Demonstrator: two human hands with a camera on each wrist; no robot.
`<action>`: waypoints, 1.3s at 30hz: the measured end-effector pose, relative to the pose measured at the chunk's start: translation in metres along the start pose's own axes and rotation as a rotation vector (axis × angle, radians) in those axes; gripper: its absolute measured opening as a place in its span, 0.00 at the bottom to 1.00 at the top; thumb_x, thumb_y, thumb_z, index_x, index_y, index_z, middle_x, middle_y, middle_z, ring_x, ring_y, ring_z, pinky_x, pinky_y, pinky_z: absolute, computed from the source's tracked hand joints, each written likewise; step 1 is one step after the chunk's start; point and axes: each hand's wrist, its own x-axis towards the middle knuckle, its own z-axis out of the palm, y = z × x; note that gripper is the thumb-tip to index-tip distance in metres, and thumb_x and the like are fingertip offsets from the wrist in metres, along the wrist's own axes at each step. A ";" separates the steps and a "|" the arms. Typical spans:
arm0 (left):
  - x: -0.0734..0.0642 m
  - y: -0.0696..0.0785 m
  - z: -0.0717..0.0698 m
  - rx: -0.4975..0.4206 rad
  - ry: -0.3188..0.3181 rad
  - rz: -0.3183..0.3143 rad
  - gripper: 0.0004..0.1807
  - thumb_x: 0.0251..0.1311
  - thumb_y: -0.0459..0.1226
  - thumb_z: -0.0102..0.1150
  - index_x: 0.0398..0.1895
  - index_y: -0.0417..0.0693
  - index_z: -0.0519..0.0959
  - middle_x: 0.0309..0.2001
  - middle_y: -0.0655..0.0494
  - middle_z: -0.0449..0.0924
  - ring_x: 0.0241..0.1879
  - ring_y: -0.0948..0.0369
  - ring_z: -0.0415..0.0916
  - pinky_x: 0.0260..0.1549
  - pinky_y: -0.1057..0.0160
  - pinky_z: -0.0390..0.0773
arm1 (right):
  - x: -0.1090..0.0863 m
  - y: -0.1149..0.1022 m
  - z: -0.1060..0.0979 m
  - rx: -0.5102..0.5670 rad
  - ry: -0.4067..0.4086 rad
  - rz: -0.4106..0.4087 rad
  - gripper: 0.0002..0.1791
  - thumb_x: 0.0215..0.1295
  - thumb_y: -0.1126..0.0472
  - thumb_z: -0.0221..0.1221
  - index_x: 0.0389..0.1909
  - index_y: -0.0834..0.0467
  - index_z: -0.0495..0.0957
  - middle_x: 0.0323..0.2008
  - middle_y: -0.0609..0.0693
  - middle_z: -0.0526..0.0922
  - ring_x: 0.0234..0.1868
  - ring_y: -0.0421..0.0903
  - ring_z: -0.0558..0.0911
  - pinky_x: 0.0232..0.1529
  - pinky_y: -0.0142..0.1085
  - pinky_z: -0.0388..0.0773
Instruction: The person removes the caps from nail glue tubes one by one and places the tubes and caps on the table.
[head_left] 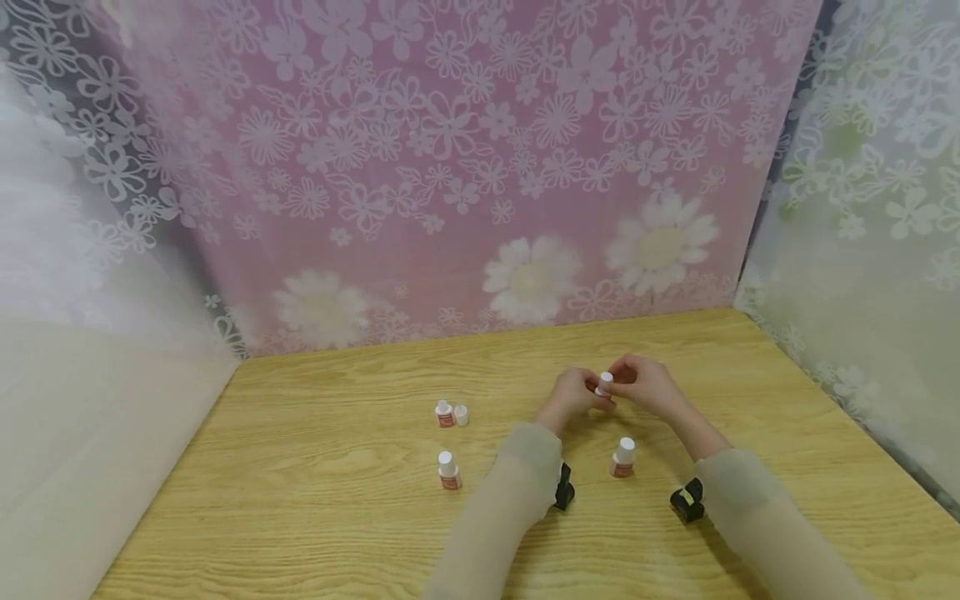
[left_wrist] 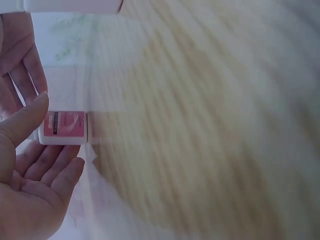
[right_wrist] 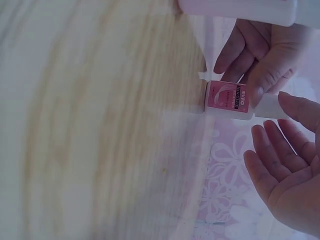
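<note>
In the head view, my left hand (head_left: pixel 573 393) holds a small white glue bottle (head_left: pixel 602 391) with a pink-red label, at the right of the wooden table. The left wrist view shows the left thumb and fingers (left_wrist: pixel 30 117) around the bottle's labelled body (left_wrist: pixel 65 125). My right hand (head_left: pixel 647 385) pinches the white cap (head_left: pixel 606 378) at the top. Up close in the right wrist view, the right thumb lies on the cap (right_wrist: pixel 269 106), and the bottle (right_wrist: pixel 229 99) stands upright with its base at the tabletop.
Nearer me stands another capped bottle (head_left: pixel 623 457). To the left are one more capped bottle (head_left: pixel 449 472) and an uncapped bottle (head_left: pixel 445 415) with a loose cap (head_left: pixel 461 415) beside it. A flowered pink curtain (head_left: pixel 450 208) borders the table's (head_left: pixel 337 500) back edge.
</note>
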 end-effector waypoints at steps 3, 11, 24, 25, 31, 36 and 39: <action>0.001 0.001 0.003 0.012 0.019 -0.006 0.09 0.39 0.32 0.70 0.24 0.43 0.78 0.20 0.61 0.73 0.21 0.67 0.66 0.19 0.71 0.68 | 0.001 0.000 0.001 -0.003 0.004 -0.007 0.15 0.54 0.59 0.61 0.37 0.66 0.73 0.33 0.56 0.78 0.36 0.52 0.76 0.32 0.40 0.72; 0.005 -0.002 0.007 0.033 0.085 -0.042 0.06 0.40 0.31 0.69 0.21 0.44 0.79 0.18 0.61 0.74 0.21 0.68 0.67 0.21 0.71 0.68 | 0.001 -0.003 0.002 0.012 0.006 -0.006 0.14 0.54 0.60 0.61 0.37 0.66 0.74 0.31 0.55 0.78 0.34 0.50 0.76 0.31 0.39 0.71; 0.006 0.002 0.004 0.205 0.118 -0.016 0.08 0.38 0.36 0.71 0.20 0.45 0.81 0.16 0.63 0.71 0.20 0.67 0.65 0.20 0.72 0.66 | 0.002 -0.007 0.003 0.003 0.023 -0.009 0.12 0.53 0.61 0.62 0.32 0.65 0.74 0.28 0.54 0.77 0.31 0.49 0.75 0.27 0.37 0.70; 0.006 0.002 0.004 0.212 0.116 -0.013 0.08 0.38 0.36 0.71 0.20 0.45 0.81 0.16 0.63 0.71 0.20 0.67 0.65 0.20 0.72 0.66 | 0.002 -0.008 0.003 0.004 0.021 -0.012 0.12 0.53 0.61 0.62 0.32 0.65 0.73 0.28 0.54 0.77 0.30 0.49 0.75 0.26 0.37 0.70; 0.006 0.002 0.003 0.217 0.116 -0.018 0.08 0.38 0.37 0.72 0.21 0.45 0.81 0.16 0.63 0.71 0.20 0.67 0.65 0.20 0.72 0.66 | 0.002 -0.011 0.003 0.002 0.021 0.003 0.11 0.53 0.61 0.62 0.31 0.65 0.74 0.27 0.53 0.76 0.28 0.47 0.73 0.24 0.37 0.69; 0.006 0.002 0.003 0.166 0.119 -0.045 0.08 0.37 0.36 0.72 0.21 0.44 0.82 0.16 0.62 0.72 0.20 0.67 0.65 0.20 0.72 0.66 | 0.003 -0.011 0.002 0.007 0.018 0.016 0.12 0.53 0.60 0.63 0.31 0.65 0.74 0.27 0.54 0.77 0.29 0.48 0.74 0.25 0.37 0.69; 0.006 0.001 0.004 0.145 0.121 -0.057 0.07 0.38 0.36 0.72 0.21 0.44 0.82 0.18 0.62 0.74 0.21 0.67 0.66 0.21 0.71 0.67 | 0.004 -0.008 0.002 0.013 0.013 0.016 0.11 0.52 0.60 0.63 0.31 0.64 0.75 0.28 0.53 0.77 0.29 0.48 0.75 0.26 0.37 0.70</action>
